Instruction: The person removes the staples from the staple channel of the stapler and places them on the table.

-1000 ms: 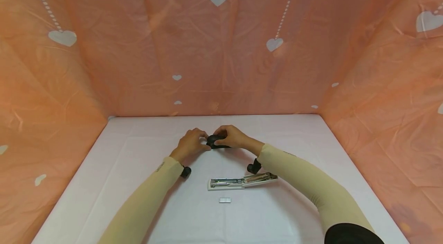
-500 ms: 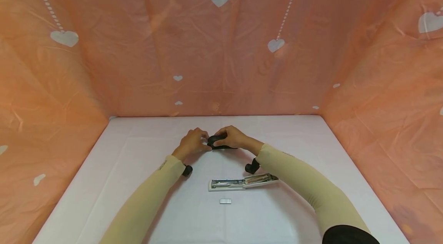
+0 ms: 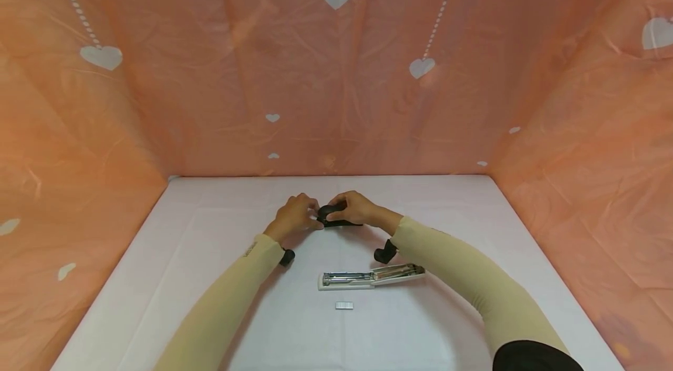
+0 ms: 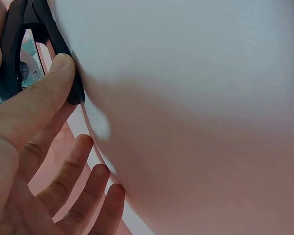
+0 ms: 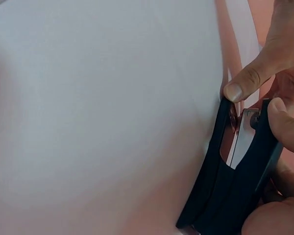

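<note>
A black stapler (image 3: 331, 208) stands at the far middle of the white table, between both hands. My left hand (image 3: 296, 218) pinches the tip of its base (image 4: 71, 90) between thumb and forefinger; the other fingers are spread below. From the right, my right hand (image 3: 358, 210) grips the stapler's upper arm (image 5: 264, 161), with its thumb on the near side. The stapler's two arms stand apart at the front, and a metal part (image 5: 247, 132) shows in the gap. My right hand's fingers hide some of the stapler's top.
Closer to me lies a white stapler (image 3: 347, 280), folded open with its metal rail showing. A short strip of staples (image 3: 344, 305) lies in front of it. Black wrist cameras (image 3: 386, 252) hang under both sleeves. Orange sheeting with hearts (image 3: 336, 96) surrounds the white table (image 3: 252, 324).
Both hands keep the same hold on the black stapler. The whole scene has shifted slightly to the right in the head view; little else differs.
</note>
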A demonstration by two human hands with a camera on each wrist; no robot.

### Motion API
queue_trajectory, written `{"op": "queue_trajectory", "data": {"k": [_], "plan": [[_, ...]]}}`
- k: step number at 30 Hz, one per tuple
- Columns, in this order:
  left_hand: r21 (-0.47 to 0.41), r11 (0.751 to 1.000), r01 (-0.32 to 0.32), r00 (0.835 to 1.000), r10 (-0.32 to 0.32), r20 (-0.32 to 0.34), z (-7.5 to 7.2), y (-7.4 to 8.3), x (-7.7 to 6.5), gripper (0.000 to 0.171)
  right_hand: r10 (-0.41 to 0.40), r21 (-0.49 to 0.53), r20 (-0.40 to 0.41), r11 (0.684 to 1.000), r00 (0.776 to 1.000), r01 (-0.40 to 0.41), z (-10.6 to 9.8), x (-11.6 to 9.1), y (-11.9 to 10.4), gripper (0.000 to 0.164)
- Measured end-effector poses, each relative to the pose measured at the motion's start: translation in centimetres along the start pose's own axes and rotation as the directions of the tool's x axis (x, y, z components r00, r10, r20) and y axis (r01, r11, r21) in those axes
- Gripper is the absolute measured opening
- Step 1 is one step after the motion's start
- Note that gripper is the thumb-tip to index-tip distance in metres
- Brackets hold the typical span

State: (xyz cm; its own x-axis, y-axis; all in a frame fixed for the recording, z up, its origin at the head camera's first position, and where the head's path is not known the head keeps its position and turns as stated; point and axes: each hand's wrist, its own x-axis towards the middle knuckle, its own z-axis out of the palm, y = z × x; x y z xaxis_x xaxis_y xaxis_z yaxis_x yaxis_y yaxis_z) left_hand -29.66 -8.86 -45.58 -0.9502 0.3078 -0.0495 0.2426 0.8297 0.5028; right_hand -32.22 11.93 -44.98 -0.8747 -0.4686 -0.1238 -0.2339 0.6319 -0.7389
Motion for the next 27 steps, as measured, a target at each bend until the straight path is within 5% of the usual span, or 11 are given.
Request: {"op": "queue_trajectory", "data": {"k": [11,21,27], "plan": [[0.036,0.999,-0.015,1.0,0.014,0.018,-0.1,0.0,-0.1,0.021,0.024,0.194,0.024,0.981,0.999,-0.028,-0.9,-0.6,0.8,0.047],[0.026,1.0,-0.01,0.999,0.009,0.033,0.3,0.2,-0.1,0.021,-0.118,0.076,0.029,0.99,0.993,0.116,-2.4,-0.9,0.9,0.042],[0.037,0.999,0.003,1.0,-0.004,0.029,0.2,0.3,-0.1,0.022,-0.245,-0.07,0.036,0.966,0.969,0.247,-3.5,-1.2,0.8,0.043]]}}
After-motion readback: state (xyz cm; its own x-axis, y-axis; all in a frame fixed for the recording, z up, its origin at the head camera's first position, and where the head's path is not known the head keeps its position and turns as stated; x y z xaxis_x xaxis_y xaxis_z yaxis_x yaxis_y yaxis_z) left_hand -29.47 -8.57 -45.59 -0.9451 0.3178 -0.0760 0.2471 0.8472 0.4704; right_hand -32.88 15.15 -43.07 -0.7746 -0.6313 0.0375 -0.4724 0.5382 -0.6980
